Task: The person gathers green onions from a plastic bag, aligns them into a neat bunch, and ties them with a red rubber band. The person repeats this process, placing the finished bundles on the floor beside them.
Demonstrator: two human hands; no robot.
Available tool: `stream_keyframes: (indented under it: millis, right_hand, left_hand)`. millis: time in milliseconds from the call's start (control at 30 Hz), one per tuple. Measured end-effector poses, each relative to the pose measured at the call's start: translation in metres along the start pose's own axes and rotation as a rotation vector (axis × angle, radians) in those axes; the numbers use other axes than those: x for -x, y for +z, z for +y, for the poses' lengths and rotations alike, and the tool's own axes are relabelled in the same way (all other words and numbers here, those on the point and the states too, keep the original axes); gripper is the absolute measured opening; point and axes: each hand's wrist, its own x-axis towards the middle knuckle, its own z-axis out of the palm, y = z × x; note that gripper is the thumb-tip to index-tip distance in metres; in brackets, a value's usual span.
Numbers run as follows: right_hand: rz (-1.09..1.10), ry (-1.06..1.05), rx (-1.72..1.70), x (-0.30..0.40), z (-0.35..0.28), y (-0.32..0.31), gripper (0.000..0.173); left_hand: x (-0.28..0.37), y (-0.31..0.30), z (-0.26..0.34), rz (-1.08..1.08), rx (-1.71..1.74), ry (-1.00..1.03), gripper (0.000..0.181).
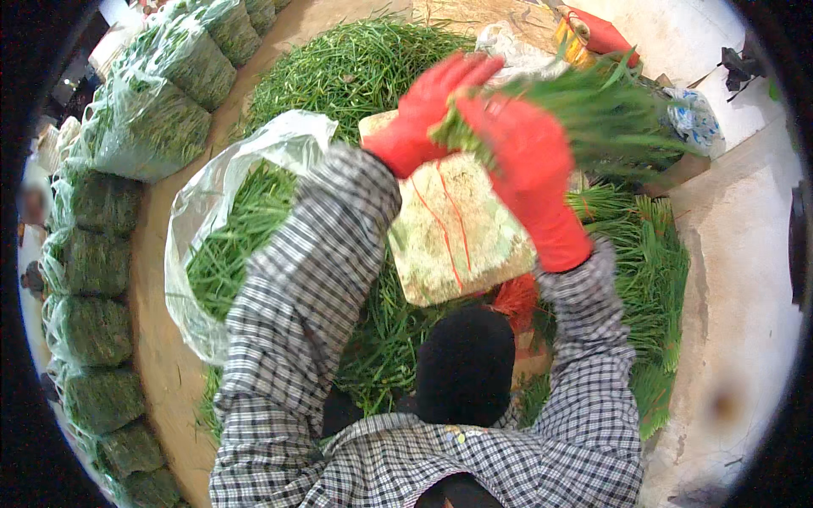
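My right hand point(527, 168), in a red glove, grips a bunch of long green leaves point(616, 120), likely garlic chives. The pale stem ends point left and the blurred leaf tips fan out to the right. Beside those stem ends is my left hand point(429, 108), also red-gloved, fingers stretched out; whether it touches them is hard to tell. Below both hands lies a worn, pale block-like board point(457, 235) with two thin red strands point(448, 238) across it. A tangle of red ties point(517, 301) shows at its near edge.
Loose greens point(343, 70) are heaped beyond the board. An open clear plastic bag point(197, 254) of greens stands left. Tied bunches point(654, 273) are stacked at right. Several packed bags point(98, 260) line the far left. A white-and-blue plastic bag point(695, 120) lies upper right.
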Motion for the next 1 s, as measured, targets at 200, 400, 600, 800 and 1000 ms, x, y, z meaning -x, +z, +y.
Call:
stream_keyframes:
  millis: [200,400,600,800,1000]
  right_hand:
    - [-0.232,0.319,-0.416,0.103,-0.062,0.075,0.049]
    - [-0.282,0.289,-0.460,0.074,-0.098,0.096,0.048]
    - [-0.264,0.183,-0.381,0.102,-0.135,0.145,0.041]
    - [-0.415,0.065,-0.431,0.112,-0.129,0.124,0.050]
    - [-0.866,0.141,-0.383,0.128,-0.077,0.075,0.095]
  left_hand:
    - [0.130,0.064,-0.012,-0.417,0.036,-0.145,0.052]
    - [0.165,0.028,-0.036,-0.532,0.000,-0.371,0.066]
    - [0.187,0.017,-0.047,-0.779,-0.313,-0.250,0.071]
    - [0.177,-0.002,-0.067,-0.824,-0.430,-0.230,0.081]
    - [0.165,-0.012,-0.076,-0.273,0.316,-0.930,0.052]
